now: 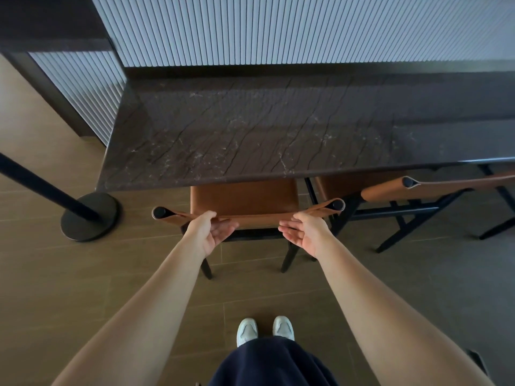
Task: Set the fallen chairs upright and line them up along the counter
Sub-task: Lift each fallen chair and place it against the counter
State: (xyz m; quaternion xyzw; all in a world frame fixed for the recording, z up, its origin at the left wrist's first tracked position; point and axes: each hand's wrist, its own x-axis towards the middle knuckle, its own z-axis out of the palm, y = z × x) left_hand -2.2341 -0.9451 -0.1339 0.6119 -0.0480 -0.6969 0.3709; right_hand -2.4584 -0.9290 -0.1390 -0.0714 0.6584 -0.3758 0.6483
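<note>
A person stands facing a long dark marble tabletop (pixel 250 129) with pale veins, and both arms reach forward to the nearer chair (pixel 245 201). This tan leather chair with a black frame stands upright on its legs directly ahead, its seat pushed partly beneath the near edge of the tabletop and its backrest (pixel 178 216) toward the person. The left grip (pixel 213 232) is clasped on the top edge of that backrest left of its middle, thumb lying over the leather and fingers curled underneath. The right grip (pixel 305 234) is released: its palm faces up, the fingers lie relaxed and nearly straight, and it sits just against the backrest right of its middle; whether it actually touches the leather cannot be told. A second chair (pixel 390 192) of the same make stands upright just to the right of the first, also drawn in under the tabletop, with its backrest toward the room. To the left, a black barrier post rises at a slant from a round base (pixel 90 215) resting on the brown tiled floor (pixel 111 288), near the tabletop's left end. Behind the tabletop runs a pale fluted wall panel (pixel 278 29). At the bottom, light-coloured shoes (pixel 246 330) show below dark navy clothing (pixel 273 363).
</note>
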